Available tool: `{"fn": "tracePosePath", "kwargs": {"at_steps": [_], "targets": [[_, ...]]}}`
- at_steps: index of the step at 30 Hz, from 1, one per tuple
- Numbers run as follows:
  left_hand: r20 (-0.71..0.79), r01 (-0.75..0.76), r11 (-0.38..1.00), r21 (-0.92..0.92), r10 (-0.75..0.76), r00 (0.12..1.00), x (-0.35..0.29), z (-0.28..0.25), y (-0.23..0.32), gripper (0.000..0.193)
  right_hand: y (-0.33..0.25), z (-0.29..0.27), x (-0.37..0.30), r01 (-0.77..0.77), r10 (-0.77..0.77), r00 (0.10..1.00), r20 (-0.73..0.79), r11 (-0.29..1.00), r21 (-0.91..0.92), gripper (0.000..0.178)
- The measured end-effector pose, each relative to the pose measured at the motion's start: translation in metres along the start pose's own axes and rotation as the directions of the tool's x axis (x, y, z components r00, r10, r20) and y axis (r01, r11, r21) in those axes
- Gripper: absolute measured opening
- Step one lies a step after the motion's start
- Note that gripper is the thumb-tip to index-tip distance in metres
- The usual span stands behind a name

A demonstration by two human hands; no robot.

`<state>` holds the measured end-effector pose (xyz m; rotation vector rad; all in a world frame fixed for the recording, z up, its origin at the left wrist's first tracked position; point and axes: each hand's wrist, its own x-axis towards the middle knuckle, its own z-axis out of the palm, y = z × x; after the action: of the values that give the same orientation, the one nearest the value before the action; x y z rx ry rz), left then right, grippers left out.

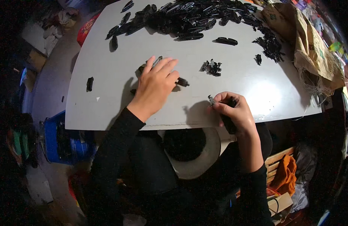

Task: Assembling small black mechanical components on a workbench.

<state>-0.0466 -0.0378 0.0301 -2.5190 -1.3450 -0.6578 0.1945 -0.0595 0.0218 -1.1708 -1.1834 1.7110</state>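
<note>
My left hand lies palm down over a few long black plastic pieces on the white table, its fingers stretched out and a little apart. One black piece sticks out to the right from under it; the rest are mostly hidden. My right hand, near the table's front edge, pinches a small dark plastic clip between thumb and fingertips. Something longer and black shows within that palm, partly hidden. Beyond it, a little cluster of small black clips lies on the table.
A large heap of long black plastic pieces covers the far side, with a pile of small black clips at right. Single pieces lie apart, one at left. A frayed woven sack hangs over the right edge. Below stands a round tub.
</note>
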Motion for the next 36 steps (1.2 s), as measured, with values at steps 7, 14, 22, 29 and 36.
{"fn": "tracePosePath", "kwargs": {"at_steps": [7, 14, 22, 29, 36], "targets": [[-0.088, 0.148, 0.706, -0.693, -0.286, 0.954, 0.007, -0.005, 0.036, 0.029, -0.002, 0.016, -0.020, -0.011, 0.007, 1.000, 0.025, 0.985, 0.172, 0.013], [0.298, 0.338, 0.027, -0.941, -0.407, 0.863, -0.010, 0.004, 0.071, 0.034, -0.001, 0.028, -0.029, 0.067, -0.068, 0.998, -0.007, 0.969, 0.237, 0.011], [0.285, 0.351, 0.098, -0.931, -0.405, 0.869, -0.019, 0.005, 0.083, 0.051, -0.002, 0.038, -0.031, 0.077, -0.068, 0.997, -0.041, 0.958, 0.275, 0.011], [0.253, 0.341, 0.171, -0.924, -0.394, 0.883, -0.021, 0.002, 0.082, 0.060, -0.004, 0.042, -0.032, 0.118, -0.112, 0.993, -0.042, 0.978, 0.172, 0.012], [0.179, 0.250, 0.193, -0.949, -0.324, 0.929, -0.023, 0.000, 0.089, 0.054, 0.000, 0.049, -0.030, 0.095, -0.065, 0.991, -0.121, 0.961, 0.262, 0.015]]}}
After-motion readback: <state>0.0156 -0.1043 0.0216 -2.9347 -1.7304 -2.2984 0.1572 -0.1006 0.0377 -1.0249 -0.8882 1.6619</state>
